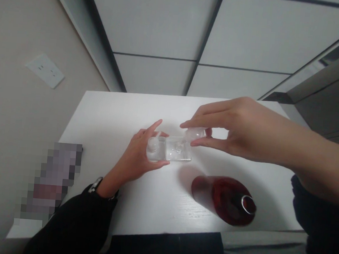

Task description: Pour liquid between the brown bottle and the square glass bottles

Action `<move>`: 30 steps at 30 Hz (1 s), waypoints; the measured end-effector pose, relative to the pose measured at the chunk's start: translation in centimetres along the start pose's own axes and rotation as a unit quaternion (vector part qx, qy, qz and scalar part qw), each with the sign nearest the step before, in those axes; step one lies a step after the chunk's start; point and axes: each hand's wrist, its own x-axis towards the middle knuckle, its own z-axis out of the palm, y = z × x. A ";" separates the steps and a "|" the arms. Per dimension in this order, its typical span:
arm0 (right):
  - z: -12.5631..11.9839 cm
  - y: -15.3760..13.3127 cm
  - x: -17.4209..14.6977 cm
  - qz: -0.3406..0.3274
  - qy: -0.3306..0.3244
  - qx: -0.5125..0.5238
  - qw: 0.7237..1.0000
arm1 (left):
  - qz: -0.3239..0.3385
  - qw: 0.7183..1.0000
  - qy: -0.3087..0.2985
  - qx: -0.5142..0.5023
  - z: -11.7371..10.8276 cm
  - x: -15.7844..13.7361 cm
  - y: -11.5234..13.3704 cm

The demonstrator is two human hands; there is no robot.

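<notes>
My left hand [139,153] wraps around the left end of a clear rectangular container [179,151] on the white table, thumb along the near side and fingers on the far side. The container seems to have two sections, with a rounded clear piece [153,144] at its left end. Between the fingertips and thumb of my right hand [225,125] is a small rounded translucent piece, perhaps a cap [196,134], held just above the container's right end. A dark red bottle [222,199] with a round open mouth stands nearer to me, below my right hand.
The white tabletop [148,203] lies beneath everything. A blurred-out flat object [50,180] is at its left edge. Wall and a power socket [46,70] are on the left, with white panel doors [160,24] behind the table.
</notes>
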 end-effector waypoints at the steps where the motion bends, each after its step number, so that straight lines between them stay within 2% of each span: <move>1: 0.0 -0.1 0.0 0.003 -0.002 0.000 1.000 | 0.001 1.000 0.000 -0.001 0.0 0.0 0.0; 16: -0.1 -0.2 0.6 0.063 -0.019 0.005 0.998 | 0.010 1.000 0.005 -0.001 0.0 0.0 -0.2; 30: 0.2 0.1 0.4 0.061 -0.013 0.033 0.997 | -0.002 1.000 0.001 -0.008 -0.1 0.0 0.1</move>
